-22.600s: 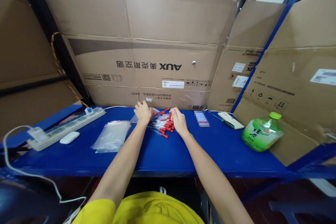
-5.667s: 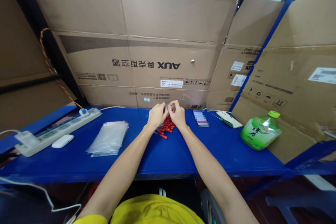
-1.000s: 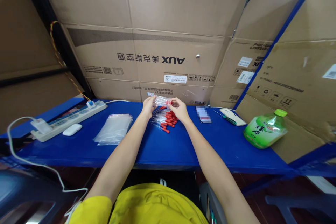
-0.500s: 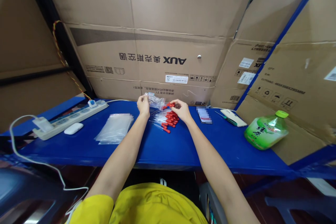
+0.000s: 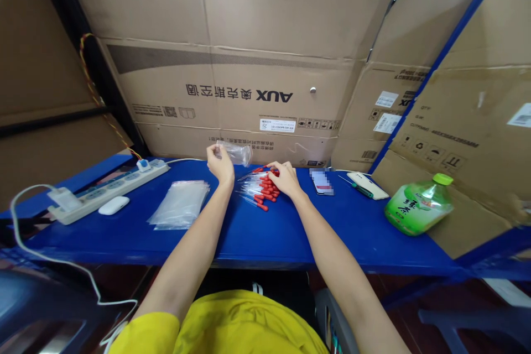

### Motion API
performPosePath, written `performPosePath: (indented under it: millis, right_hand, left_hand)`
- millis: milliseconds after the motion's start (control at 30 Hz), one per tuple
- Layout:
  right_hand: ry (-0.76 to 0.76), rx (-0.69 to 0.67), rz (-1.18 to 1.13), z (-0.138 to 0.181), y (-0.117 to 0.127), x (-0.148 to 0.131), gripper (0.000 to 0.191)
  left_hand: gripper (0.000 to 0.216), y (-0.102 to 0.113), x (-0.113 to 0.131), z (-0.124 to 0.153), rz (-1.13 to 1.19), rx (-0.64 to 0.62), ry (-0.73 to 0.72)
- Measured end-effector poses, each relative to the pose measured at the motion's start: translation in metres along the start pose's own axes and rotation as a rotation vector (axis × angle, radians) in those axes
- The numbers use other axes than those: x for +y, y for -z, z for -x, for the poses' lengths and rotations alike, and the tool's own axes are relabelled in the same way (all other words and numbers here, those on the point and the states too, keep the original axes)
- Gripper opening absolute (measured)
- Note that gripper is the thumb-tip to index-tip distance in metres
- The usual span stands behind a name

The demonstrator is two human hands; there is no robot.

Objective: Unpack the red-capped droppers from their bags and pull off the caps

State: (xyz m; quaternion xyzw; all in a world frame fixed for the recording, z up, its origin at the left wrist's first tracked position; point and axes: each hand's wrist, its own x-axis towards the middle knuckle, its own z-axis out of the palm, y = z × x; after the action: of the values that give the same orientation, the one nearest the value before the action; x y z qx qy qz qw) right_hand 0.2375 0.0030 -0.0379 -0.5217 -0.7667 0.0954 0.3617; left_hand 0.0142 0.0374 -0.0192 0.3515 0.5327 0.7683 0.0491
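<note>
A pile of clear tubes with red caps [image 5: 261,192] lies on the blue shelf [image 5: 257,232] in front of me. My left hand [image 5: 219,163] is raised a little above the shelf, its fingers pinched on a small clear plastic bag [image 5: 237,153] that hangs out to the right. My right hand [image 5: 284,177] rests on the right side of the pile, fingers curled down onto the red-capped tubes. Whether it grips one is hidden.
A stack of clear bags [image 5: 180,204] lies to the left, with a white power strip [image 5: 112,189] and a white mouse-shaped object [image 5: 113,204] beyond. To the right lie a phone [image 5: 322,182], a screwdriver [image 5: 360,189] and a green bottle [image 5: 418,204]. Cardboard boxes [image 5: 249,66] wall the back.
My hands have parted: the left has carried the clear bag up and to the left, and the right has dropped onto the pile of tubes.
</note>
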Motion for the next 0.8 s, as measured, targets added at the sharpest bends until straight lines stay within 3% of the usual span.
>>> performPosePath:
  millis: [67,200,267,400,533,700,800]
  right_hand:
    - [-0.001,0.010,0.012,0.000,-0.001,0.000,0.026]
    - [-0.007,0.102,-0.044,-0.001,-0.001,-0.002,0.029]
    - [-0.021,0.155,-0.168,-0.003,-0.002,-0.003,0.034]
    - [-0.075,0.193,-0.588,-0.009,-0.008,-0.007,0.044]
    - [-0.156,0.236,-0.921,-0.013,-0.009,-0.009,0.045]
    - [-0.240,0.287,-0.990,-0.015,-0.004,-0.006,0.042]
    - [-0.242,0.333,-0.989,-0.016,-0.003,-0.004,0.038]
  left_hand:
    - [0.015,-0.005,0.003,0.000,0.170,-0.032,0.040]
    - [0.028,-0.017,0.004,0.011,0.454,-0.270,0.330]
    - [0.036,-0.019,0.005,0.020,0.503,-0.381,0.406]
    - [0.042,-0.018,0.012,0.034,0.520,-0.555,0.424]
    - [0.036,-0.015,0.015,0.033,0.512,-0.631,0.461]
    - [0.035,-0.015,0.013,0.027,0.496,-0.702,0.519]
    - [0.032,-0.016,0.013,0.027,0.499,-0.656,0.548]
